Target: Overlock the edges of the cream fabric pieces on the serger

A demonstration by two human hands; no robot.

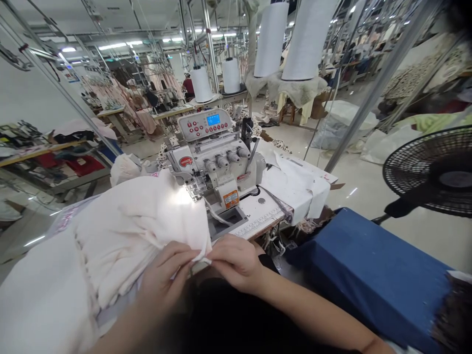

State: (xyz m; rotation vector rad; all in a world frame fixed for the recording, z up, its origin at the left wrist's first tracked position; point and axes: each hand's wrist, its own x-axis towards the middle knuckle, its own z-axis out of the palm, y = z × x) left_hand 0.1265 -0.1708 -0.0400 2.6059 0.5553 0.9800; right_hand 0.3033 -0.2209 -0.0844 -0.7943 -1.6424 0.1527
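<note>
From where I stand, the pale cloth (136, 211) lies mostly leftward, its bulk nearer the left hand (165, 270). Its edge (207, 226) runs from beside the sewing machine (224, 162) down toward the person, where the left hand and right hand (236, 260) pinch its near end, fingers closed, the 2 sets of fingertips nearly meeting.

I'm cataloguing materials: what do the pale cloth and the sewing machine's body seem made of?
Pale cloth: matte textile, apparently soft, draping in rounded folds; fibre unclear. Sewing machine: probably painted metal, smooth and slightly glossy, judging by its rigid shape and faint sheen.
</note>
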